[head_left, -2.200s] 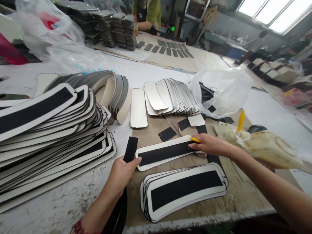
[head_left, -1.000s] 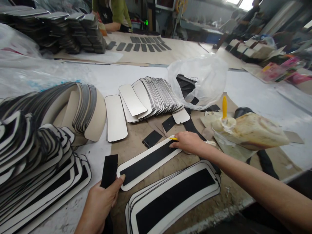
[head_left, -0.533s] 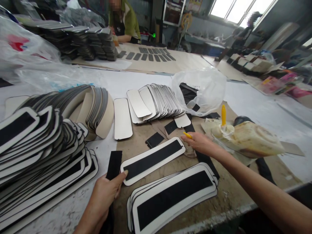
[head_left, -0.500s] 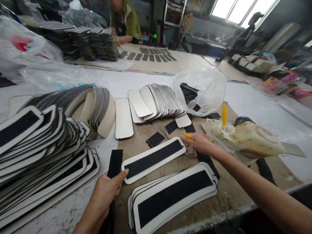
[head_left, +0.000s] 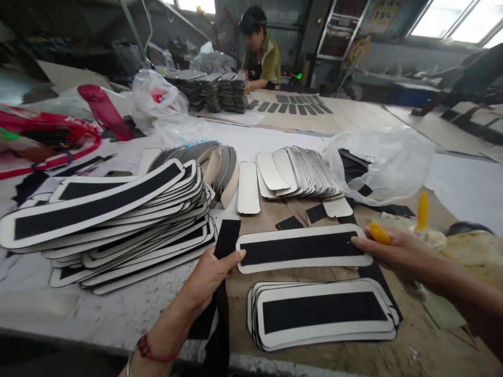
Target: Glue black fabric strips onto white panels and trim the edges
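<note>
Black-striped panel (head_left: 298, 248) lies right of centre; leftmost is a panel stack (head_left: 149, 220), then the left hand (head_left: 212, 269) gripping its left end and a black strip (head_left: 229, 233); the right hand (head_left: 395, 248), holding a yellow tool (head_left: 380, 233), pinches its right end.

One left hand (head_left: 206, 280) and one right hand (head_left: 404, 254), one panel (head_left: 304, 249) between them at centre; one stack (head_left: 324, 310) below, one bigger pile (head_left: 133, 220) at left. Right: two yellow handles (head_left: 380, 234), one clear bag (head_left: 393, 162). Top centre: one person (head_left: 270, 60).
</note>
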The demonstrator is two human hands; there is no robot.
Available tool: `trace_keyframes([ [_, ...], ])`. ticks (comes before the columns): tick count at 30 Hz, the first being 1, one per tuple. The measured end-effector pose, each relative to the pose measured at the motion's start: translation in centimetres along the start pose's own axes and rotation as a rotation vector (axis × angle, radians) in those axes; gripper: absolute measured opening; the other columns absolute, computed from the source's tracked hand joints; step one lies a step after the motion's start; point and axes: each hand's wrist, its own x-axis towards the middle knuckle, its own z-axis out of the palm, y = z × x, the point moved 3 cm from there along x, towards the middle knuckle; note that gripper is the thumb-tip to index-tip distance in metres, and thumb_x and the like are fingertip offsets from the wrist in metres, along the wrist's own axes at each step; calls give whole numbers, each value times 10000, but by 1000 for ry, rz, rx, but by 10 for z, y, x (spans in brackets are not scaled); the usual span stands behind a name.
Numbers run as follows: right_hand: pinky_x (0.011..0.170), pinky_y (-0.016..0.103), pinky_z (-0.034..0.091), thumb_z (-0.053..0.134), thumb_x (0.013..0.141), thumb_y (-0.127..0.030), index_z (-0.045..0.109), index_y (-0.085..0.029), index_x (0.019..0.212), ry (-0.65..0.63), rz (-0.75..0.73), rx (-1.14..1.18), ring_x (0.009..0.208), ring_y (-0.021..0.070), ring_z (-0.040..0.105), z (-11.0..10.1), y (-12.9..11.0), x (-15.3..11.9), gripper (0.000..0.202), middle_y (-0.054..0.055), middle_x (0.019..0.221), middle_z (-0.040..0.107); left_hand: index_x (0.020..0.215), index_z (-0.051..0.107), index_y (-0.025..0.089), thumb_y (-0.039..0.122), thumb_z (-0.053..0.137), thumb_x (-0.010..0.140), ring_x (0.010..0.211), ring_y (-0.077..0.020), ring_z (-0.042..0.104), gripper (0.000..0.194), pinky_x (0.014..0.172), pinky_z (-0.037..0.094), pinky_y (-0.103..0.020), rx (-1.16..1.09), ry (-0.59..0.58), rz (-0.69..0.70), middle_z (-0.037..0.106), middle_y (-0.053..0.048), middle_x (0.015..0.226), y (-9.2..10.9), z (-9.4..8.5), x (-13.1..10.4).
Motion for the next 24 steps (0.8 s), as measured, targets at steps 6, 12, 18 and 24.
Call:
trace_keyframes([
  [6,403,219,243,651,680,-560,450,-214,680,-114,171,448,449,88,290,11,14,-46,401,-50,523,370,679,496,154,347,735,660,455,-46,357,307,418,278,-153,-173,-100,-59,465,52,548,-2,0,-22],
  [12,421,208,175,623,726,-552,414,-200,673,-165,249,753,454,70,181,32,47,-85,413,-72,471,263,691,515,137,250,767,623,442,-26,307,284,408,273,-140,-427,-192,-221,419,58,552,-21,8,-42],
  [18,411,199,134,643,704,-568,385,-204,722,-111,276,640,452,62,194,36,62,-96,446,-83,520,252,657,501,145,336,755,632,467,-45,335,319,404,274,-144,-251,-153,-146,437,47,567,-22,22,-53],
  [24,400,195,127,569,762,-580,344,-200,690,-131,175,581,431,46,204,38,65,-98,447,-95,511,262,609,506,164,435,758,588,437,-70,352,370,389,298,-174,45,-65,-151,454,47,505,-27,24,-50],
])
